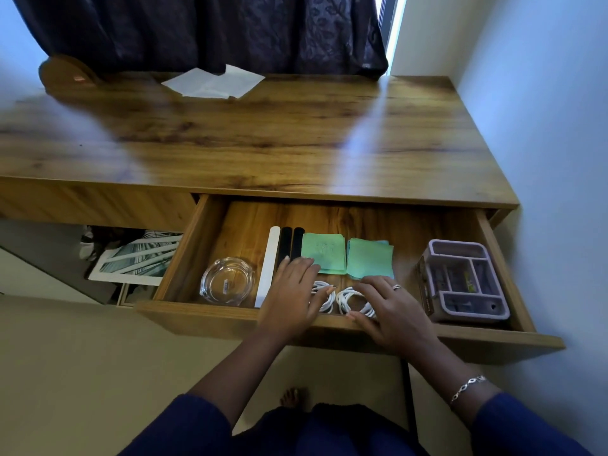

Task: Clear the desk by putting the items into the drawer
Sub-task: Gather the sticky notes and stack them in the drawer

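Note:
The wooden drawer stands pulled out under the desk. Inside lie a clear glass ashtray, a white strip, two black strips, two stacks of green sticky notes and a lilac organiser tray. Two coiled white cables rest at the drawer's front. My left hand lies flat, fingers spread, over the left coil and the strips' near ends. My right hand rests on the right coil, fingers touching it. White sheets of paper remain at the back of the desk.
A dark curtain hangs behind the desk, and a round wooden piece sits at its back left. A wall runs close along the right side. Under the desk on the left is a framed picture.

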